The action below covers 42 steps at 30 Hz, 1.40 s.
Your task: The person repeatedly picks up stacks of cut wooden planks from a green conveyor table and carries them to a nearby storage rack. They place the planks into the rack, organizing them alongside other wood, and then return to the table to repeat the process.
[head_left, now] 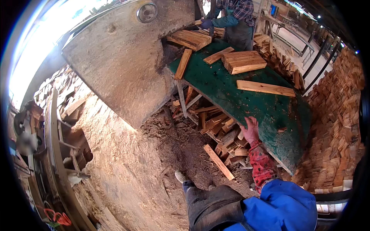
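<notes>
Green-topped table (246, 96) — scuffed, dusty, carrying a long plank (266, 88) and stacked wood blocks (243, 61). Beneath its near edge, a heap of offcuts (216, 129) on sawdust. Right hand (251, 130) gloved, fingers loosely curled against that edge, grasping nothing visible. Left hand out of view.

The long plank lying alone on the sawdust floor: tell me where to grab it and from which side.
Take the long plank at its near, lower end, coming from above on the open sawdust side to its left. Its upper end runs against the scrap pile under the green table, so there is less room there. It lies flat, so the fingers would pinch its long edges.
</notes>
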Available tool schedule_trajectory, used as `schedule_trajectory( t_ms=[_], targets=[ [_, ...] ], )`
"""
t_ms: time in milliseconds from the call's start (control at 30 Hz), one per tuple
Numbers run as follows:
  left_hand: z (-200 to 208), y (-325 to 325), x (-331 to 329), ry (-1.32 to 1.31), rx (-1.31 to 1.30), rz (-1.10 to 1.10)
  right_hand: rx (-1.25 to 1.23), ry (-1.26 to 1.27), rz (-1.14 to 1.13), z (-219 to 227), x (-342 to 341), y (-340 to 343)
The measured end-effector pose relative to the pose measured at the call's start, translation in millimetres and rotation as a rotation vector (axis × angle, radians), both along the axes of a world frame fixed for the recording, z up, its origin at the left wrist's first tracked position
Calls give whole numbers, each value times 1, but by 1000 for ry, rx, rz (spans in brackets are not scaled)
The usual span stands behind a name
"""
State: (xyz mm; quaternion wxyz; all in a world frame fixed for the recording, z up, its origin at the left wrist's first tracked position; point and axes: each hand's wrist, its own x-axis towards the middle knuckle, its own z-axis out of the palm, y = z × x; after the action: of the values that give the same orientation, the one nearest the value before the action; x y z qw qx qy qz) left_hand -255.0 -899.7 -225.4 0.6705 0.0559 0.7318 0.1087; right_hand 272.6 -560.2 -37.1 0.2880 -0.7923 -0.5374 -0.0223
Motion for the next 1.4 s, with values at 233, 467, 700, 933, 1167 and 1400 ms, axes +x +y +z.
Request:
schedule_trajectory(
  t_ms=[233, 467, 700, 933, 1167, 1400],
  targets=[
    [-8, 126, -82, -5, 66, -21, -322, -144, -292, -24, 0, 20],
    [2, 335, -159, -29, 483, 40, -366, -190, -361, -30, -11, 29],
    [52, 515, -59, -183, 712, -10, -353, -123, -379, -20, -11, 28],
    [109, 600, 91, -314, 739, -149, -403, -61, -410, -7, -13, 26],
    [146, 716, 149, -203, 932, -318, -408, 184, -294, 34, -28, 91],
    [193, 816, 215, -99, 1091, -275, -152, 323, 78, 57, -37, 270]
  ],
)
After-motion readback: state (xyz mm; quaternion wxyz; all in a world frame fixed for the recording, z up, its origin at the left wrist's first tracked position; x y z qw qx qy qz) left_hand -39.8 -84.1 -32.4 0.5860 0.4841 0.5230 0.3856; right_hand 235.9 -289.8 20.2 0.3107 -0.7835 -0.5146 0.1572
